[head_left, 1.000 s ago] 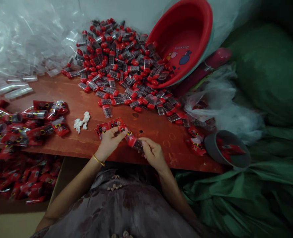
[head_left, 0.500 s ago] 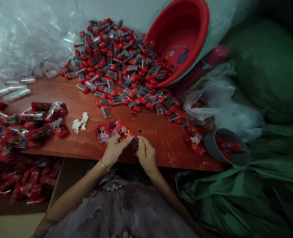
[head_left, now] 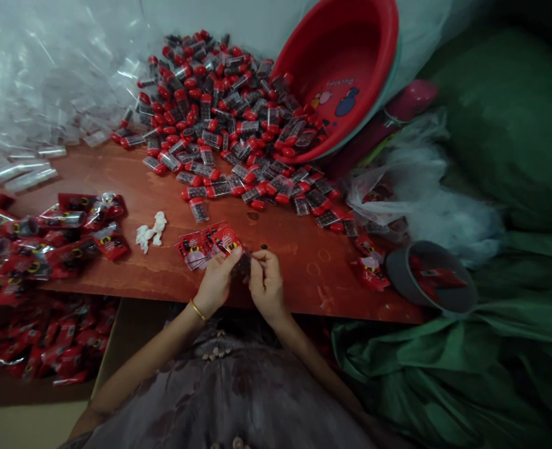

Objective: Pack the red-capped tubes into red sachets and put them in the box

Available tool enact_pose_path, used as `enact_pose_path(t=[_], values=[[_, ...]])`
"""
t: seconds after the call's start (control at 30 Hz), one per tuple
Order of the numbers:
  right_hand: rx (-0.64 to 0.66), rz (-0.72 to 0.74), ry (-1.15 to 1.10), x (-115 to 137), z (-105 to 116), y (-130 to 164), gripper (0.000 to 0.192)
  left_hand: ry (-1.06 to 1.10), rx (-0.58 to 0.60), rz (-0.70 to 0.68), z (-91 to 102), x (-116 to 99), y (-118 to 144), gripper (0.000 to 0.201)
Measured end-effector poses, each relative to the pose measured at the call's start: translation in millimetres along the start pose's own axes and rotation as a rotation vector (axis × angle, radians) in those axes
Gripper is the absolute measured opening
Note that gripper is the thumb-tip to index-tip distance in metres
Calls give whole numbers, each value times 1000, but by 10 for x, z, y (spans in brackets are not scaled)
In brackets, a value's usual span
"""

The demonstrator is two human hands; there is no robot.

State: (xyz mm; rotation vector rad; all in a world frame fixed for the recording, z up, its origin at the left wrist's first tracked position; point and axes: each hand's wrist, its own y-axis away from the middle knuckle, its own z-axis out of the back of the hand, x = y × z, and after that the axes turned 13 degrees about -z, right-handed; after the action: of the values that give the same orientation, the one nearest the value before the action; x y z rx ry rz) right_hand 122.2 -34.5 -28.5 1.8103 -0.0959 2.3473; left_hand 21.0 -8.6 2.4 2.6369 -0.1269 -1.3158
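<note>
The wrapper [head_left: 226,240] is a small, flat red packet with black and yellow print, top of a fanned stack at the table's near edge, its lower corner pinched by the left hand [head_left: 214,284]. At the wrapper's 4 o'clock, touching it, the vial [head_left: 244,265] is a small dark capsule, mostly hidden between both hands; the right hand [head_left: 266,284] pinches its far end. Its cap cannot be made out.

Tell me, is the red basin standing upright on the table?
No, the red basin is tipped on its side, its opening facing the pile of red-capped tubes on the table.
</note>
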Motion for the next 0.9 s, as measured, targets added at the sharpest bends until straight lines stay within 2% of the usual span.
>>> enact_pose_path(t=[0.1, 0.3, 0.47, 0.6, 0.7, 0.77, 0.9], values=[[-35, 58, 26, 14, -23, 33, 14, -13, -16, -16, 16, 19, -13, 35], [-9, -187, -197, 119, -101, 44, 17, -186, 116, -3, 46, 33, 32, 36], [6, -137, -178, 175, -72, 28, 17, -104, 86, -72, 4, 25, 54, 43], [-68, -123, -97, 178, -69, -4, 16, -168, 90, -86, 44, 116, 102, 39], [-86, -89, -58, 183, -103, -21, 15, -168, 79, -85, 63, 91, 105, 38], [-22, -91, -86, 189, -116, -16, 17, -128, 52, -61, 53, 9, 77, 39], [278, -156, -268, 179, -76, -1, 27, -95, -6, -43, 24, -157, 17, 41]])
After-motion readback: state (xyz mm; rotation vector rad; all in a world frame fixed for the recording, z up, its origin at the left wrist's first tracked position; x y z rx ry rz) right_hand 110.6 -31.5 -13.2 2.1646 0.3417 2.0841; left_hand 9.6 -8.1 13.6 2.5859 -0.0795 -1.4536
